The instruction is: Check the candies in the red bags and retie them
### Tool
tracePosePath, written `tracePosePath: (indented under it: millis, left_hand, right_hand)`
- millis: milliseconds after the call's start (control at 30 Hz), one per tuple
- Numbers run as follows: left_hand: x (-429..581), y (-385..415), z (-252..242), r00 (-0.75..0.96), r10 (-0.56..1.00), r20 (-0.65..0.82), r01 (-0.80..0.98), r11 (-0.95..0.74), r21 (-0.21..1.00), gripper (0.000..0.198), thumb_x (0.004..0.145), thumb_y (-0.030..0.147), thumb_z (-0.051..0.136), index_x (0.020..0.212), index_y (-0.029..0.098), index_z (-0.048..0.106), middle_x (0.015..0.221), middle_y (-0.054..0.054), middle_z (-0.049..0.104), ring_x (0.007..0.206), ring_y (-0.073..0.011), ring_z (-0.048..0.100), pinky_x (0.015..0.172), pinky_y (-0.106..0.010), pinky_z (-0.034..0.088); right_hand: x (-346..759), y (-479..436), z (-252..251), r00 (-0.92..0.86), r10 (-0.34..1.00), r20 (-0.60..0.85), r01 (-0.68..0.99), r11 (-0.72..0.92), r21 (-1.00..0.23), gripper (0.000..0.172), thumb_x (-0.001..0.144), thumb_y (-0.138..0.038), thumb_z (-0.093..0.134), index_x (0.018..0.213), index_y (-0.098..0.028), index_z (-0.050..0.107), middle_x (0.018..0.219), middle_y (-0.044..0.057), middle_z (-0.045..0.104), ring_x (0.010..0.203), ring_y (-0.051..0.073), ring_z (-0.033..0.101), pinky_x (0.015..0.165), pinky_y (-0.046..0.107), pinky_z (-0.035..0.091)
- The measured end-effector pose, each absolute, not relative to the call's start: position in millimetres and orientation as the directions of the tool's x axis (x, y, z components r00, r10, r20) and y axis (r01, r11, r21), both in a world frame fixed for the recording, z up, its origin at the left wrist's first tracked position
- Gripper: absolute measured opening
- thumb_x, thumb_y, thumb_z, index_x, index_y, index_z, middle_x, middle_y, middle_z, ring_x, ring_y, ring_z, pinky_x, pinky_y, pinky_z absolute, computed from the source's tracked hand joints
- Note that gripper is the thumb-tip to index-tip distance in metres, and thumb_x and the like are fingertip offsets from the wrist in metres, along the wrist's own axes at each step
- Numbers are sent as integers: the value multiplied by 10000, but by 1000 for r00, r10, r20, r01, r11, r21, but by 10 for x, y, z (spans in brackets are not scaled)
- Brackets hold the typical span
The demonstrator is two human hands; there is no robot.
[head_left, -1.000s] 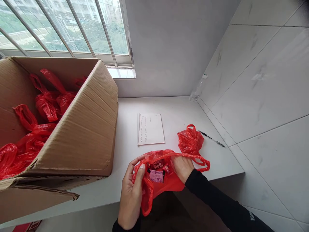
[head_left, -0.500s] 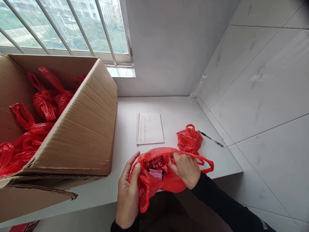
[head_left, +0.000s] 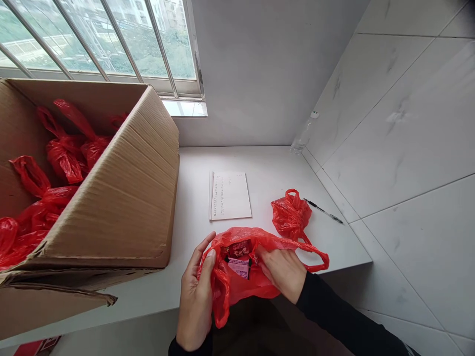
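At the front edge of the white counter I hold an open red plastic bag [head_left: 243, 289]. My left hand [head_left: 196, 291] pinches its left rim, thumb inside and fingers outside. My right hand [head_left: 284, 272] grips the right side of the bag's mouth, fingers curled into the plastic. Inside the bag lie small wrapped sweets [head_left: 239, 257], red ones and a pink one. One bag handle [head_left: 315, 257] loops out to the right. A second, tied red bag [head_left: 291, 213] sits on the counter just behind.
A large open cardboard box [head_left: 122, 198] holding several tied red bags [head_left: 55, 163] fills the left. A printed sheet of paper [head_left: 230, 195] lies mid-counter, a black pen [head_left: 323, 211] by the tiled right wall, a clear bottle [head_left: 303, 134] in the far corner.
My right hand has shifted its grip on the bag's right rim, and the mouth has drawn a little narrower. My left hand keeps its hold. The view has tilted slightly.
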State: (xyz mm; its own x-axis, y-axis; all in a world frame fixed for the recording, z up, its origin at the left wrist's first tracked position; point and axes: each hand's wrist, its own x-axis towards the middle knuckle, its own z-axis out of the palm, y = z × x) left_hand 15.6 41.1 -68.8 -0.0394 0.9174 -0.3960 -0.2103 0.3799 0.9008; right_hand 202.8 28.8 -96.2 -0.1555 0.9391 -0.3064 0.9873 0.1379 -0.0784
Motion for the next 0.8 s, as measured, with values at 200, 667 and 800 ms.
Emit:
tracePosePath:
  millis: [200,667,800]
  left_hand:
    - [155,406,-702,-27,910,-413,-226,397,890,658,812,505,691,1415,309,515,1129,-31,723,776,-151,692,618,-212,558]
    - [121,401,-734,-36,924,-380,-208,365,908,622,816,505,687,1374,261,558,1282,-78,671,1076,-230,677,845,-268,559]
    - [129,397,-709,-23,919,-395,-220,380,898,643,818,503,685,1393,261,533,1283,-83,669,1036,-234,690,787,-269,572]
  right_hand:
    - [2055,314,-988,-214,915,-342,974,173,-148,317,827,-98,534,1120,-201,597,929,96,730,865,286,708,663,314,434]
    - [1794,346,-1064,-260,956,-137,910,195,-366,165,864,-199,575,1013,-207,645,877,52,731,826,236,701,696,283,444]
    - [1881,384,-1020,-261,960,-100,900,205,-384,144,907,-195,519,938,-210,659,820,34,724,766,200,689,653,261,426]
